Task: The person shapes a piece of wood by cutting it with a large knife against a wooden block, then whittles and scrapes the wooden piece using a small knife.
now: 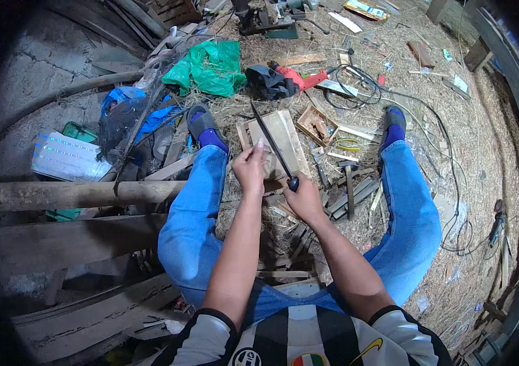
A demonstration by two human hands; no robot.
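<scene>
My right hand (304,198) is wrapped round the black handle of a long, narrow, dark-bladed tool (275,141). Its tip points up and to the left, over pale wooden boards (292,139) lying between my feet. I cannot tell whether it is a knife or a file. Just left of the blade is my left hand (249,168), raised with its fingers pinched together. Whatever those fingers hold, if anything, is too small to make out. A hammer (349,189) and yellow-handled pliers (348,145) lie to the right of my right hand.
Beyond the boards lie a red power drill (301,78) and a green plastic bag (207,68). A small wooden box (317,126) holds scraps. Black cable (436,116) snakes across the shavings at right. A bamboo pole (82,195) runs along the left.
</scene>
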